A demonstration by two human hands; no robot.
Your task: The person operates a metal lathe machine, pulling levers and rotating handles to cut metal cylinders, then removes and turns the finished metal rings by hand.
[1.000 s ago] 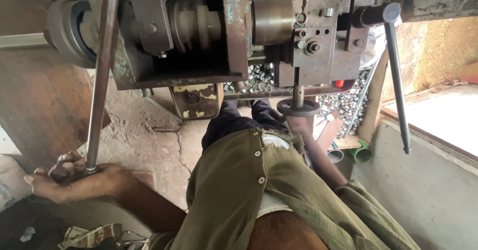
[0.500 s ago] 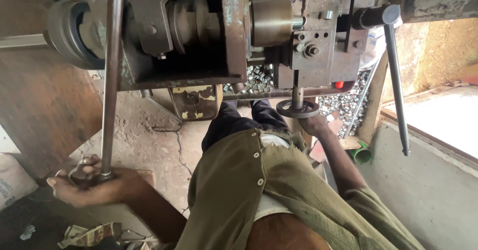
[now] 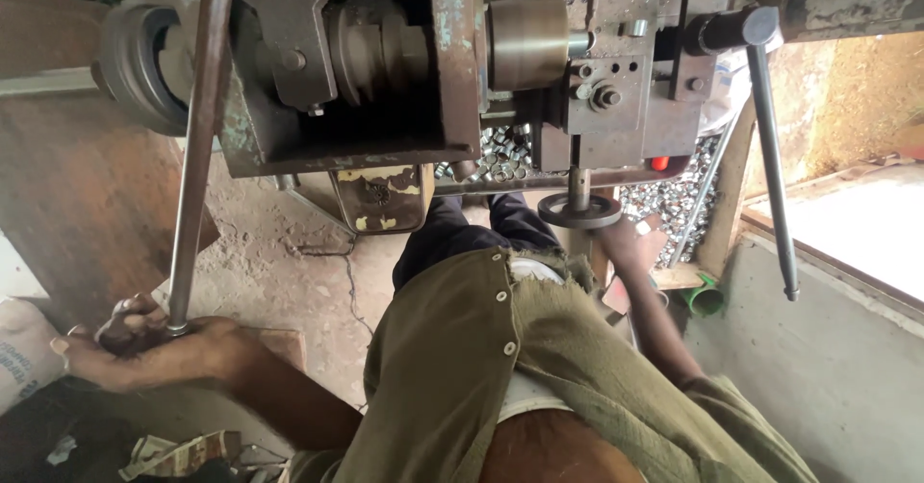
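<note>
My left hand (image 3: 144,348) is closed around the lower end of a long steel rod (image 3: 197,156) that runs up past the old lathe-like machine (image 3: 385,79). My right hand (image 3: 630,244) is at the right rim of a small dark handwheel (image 3: 579,211) under the machine's carriage, fingers curled. Whether it grips the wheel is unclear. A brass-coloured cylinder (image 3: 527,42) sits in the machine's middle. My olive shirt (image 3: 500,368) fills the lower centre.
A long lever handle (image 3: 770,156) hangs from the machine at the right. A heap of small shiny metal parts (image 3: 664,199) lies behind the wheel. A low concrete wall (image 3: 828,348) stands at the right, a sack (image 3: 24,353) at the far left, and a cracked dirt floor (image 3: 308,262) lies below.
My right hand has shifted from under the handwheel to its right side, and more of the forearm shows. My left hand stays on the rod's end, shifting only slightly.
</note>
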